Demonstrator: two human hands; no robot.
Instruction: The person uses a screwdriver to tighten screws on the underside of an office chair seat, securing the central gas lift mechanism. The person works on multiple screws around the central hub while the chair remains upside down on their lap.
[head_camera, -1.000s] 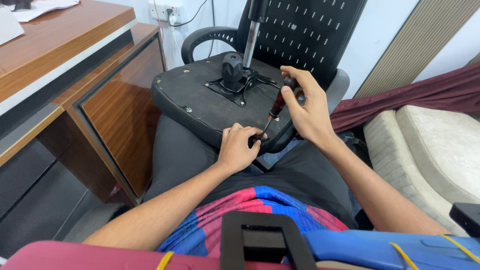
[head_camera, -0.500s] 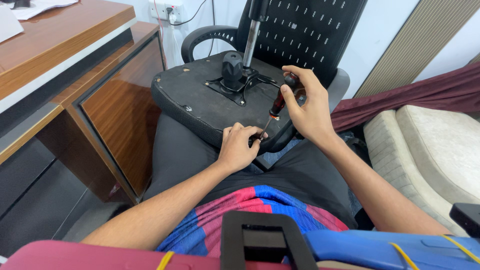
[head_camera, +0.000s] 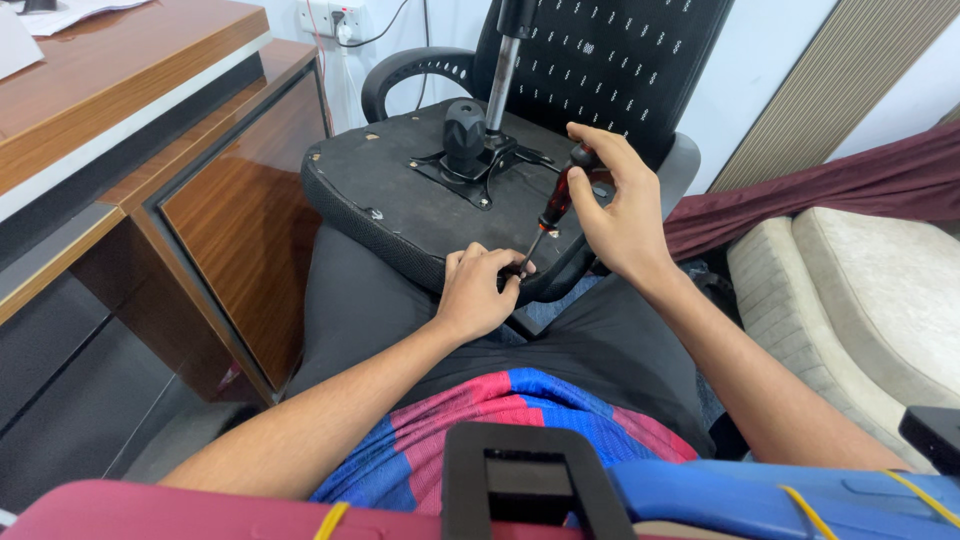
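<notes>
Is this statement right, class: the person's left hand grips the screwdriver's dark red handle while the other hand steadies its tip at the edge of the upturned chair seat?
Not quite. The head view shows the right hand gripping the screwdriver by its dark red handle; the left hand steadies the tip at the edge of the upturned chair seat.

Bare forearms, red-and-blue striped shirt (head_camera: 520, 420), dark grey trousers (head_camera: 370, 300)

Wooden desk (head_camera: 235, 215) crowding the left
</notes>
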